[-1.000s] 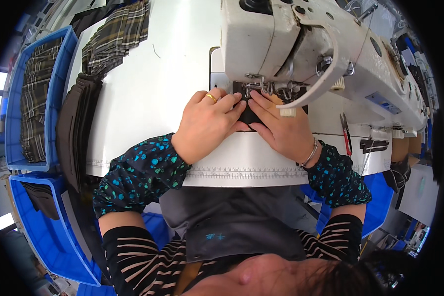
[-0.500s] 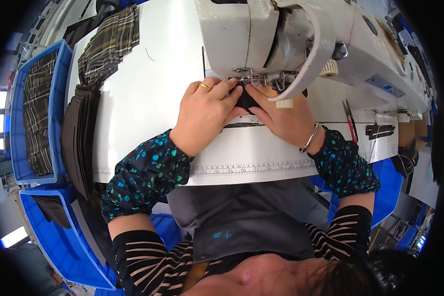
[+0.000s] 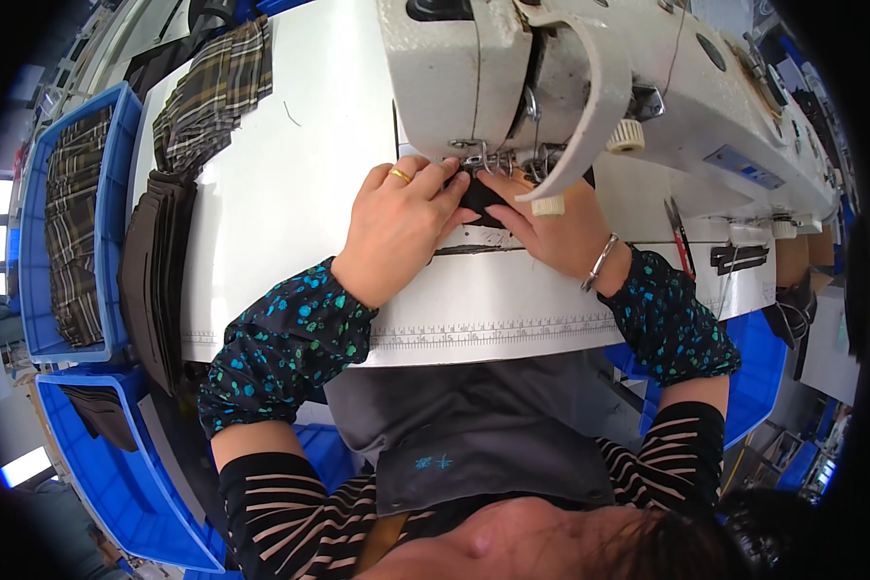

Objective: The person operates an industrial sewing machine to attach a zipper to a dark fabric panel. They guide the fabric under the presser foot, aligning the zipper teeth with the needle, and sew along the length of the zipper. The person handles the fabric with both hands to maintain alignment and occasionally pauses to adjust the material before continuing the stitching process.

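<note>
A small piece of black fabric (image 3: 481, 200) lies under the presser foot of a white sewing machine (image 3: 430, 82). From its left, my left hand (image 3: 396, 222) pinches it, with fingertips close to the foot and the thumb bent inward. My right hand (image 3: 561, 232) presses on the fabric's right side with finger and thumb, partly behind the machine's curved white guard (image 3: 604, 106). Between the two thumbs the near part of the fabric shows. The needle point and the fabric's far edge are hidden by the machine head and my fingers.
Red-handled thread snips (image 3: 683, 242) and dark strips (image 3: 739, 257) lie to the right. Plaid fabric (image 3: 217, 87) and stacked dark brown pieces (image 3: 155, 280) sit at the left. Blue bins (image 3: 126, 126) stand beside the table. A ruler strip (image 3: 493, 333) runs along the front edge.
My right hand and wrist have shifted very slightly left. The left hand stays nearly still on the black fabric. The machine appears slightly lower and further left in the picture.
</note>
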Demonstrator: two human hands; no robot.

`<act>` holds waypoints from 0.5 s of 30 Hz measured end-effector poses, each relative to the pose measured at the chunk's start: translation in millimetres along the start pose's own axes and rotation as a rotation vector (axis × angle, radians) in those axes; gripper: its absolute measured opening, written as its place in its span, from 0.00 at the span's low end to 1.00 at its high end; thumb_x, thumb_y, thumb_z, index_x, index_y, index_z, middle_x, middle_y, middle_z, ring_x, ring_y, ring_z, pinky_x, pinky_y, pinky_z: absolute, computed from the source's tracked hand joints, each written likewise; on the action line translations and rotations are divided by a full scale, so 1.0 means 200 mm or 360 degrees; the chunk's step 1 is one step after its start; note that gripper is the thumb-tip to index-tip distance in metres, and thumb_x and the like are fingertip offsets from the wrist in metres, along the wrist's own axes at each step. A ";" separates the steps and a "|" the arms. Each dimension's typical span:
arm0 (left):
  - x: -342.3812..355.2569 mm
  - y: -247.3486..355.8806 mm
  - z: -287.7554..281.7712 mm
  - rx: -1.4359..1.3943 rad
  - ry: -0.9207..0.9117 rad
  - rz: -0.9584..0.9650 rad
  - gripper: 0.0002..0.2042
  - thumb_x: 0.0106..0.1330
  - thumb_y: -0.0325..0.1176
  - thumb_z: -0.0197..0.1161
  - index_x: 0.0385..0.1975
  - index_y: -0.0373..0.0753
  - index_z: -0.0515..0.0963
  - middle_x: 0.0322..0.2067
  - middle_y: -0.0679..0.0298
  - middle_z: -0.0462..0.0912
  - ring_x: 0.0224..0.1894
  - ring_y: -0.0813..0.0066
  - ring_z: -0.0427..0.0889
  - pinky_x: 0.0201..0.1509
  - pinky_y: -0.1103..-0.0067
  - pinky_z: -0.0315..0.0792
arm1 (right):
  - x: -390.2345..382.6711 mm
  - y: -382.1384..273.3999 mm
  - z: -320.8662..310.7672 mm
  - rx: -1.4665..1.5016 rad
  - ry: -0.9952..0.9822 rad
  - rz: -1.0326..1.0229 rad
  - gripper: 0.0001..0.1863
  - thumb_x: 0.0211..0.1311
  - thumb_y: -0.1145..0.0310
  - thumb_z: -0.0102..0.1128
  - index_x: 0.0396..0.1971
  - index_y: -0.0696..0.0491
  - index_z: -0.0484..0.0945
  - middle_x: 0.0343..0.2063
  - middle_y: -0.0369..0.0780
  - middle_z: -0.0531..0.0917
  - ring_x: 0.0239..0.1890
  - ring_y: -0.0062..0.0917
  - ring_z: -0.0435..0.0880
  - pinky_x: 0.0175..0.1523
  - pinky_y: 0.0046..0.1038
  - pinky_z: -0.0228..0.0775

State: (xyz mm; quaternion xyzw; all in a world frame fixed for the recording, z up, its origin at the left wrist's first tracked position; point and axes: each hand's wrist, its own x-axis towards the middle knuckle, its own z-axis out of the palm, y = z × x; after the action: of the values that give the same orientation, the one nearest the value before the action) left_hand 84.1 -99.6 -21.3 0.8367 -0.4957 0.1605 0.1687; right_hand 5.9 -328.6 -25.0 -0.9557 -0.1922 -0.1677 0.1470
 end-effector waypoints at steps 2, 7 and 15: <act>0.00 0.00 0.00 -0.0008 -0.0003 -0.0003 0.18 0.66 0.44 0.70 0.50 0.39 0.88 0.53 0.65 0.86 0.54 0.67 0.80 0.54 0.71 0.73 | -0.01 0.05 0.00 -0.0032 0.0029 0.0073 0.11 0.60 0.65 0.70 0.38 0.55 0.86 0.38 0.44 0.84 0.48 0.40 0.83 0.68 0.43 0.71; -0.01 0.00 0.02 -0.0024 0.0024 0.0006 0.17 0.67 0.42 0.70 0.51 0.39 0.87 0.51 0.66 0.86 0.54 0.68 0.80 0.54 0.71 0.74 | 0.01 0.08 -0.02 -0.0160 -0.0050 0.0100 0.07 0.58 0.68 0.71 0.30 0.56 0.84 0.40 0.43 0.85 0.49 0.39 0.85 0.62 0.41 0.75; -0.02 0.02 0.02 -0.0063 0.0079 -0.0066 0.16 0.65 0.40 0.73 0.50 0.41 0.88 0.49 0.69 0.85 0.54 0.69 0.81 0.53 0.71 0.75 | -0.39 0.32 -0.94 -0.0726 0.1020 0.0123 0.14 0.77 0.65 0.58 0.39 0.58 0.90 0.32 0.41 0.90 0.28 0.30 0.85 0.37 0.26 0.77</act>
State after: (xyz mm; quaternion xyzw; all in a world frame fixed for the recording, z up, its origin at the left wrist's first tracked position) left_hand 78.3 -99.7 -26.7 0.8390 -0.4770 0.1679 0.2008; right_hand -83.7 -474.8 100.7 -0.8695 -0.0581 -0.4904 -0.0103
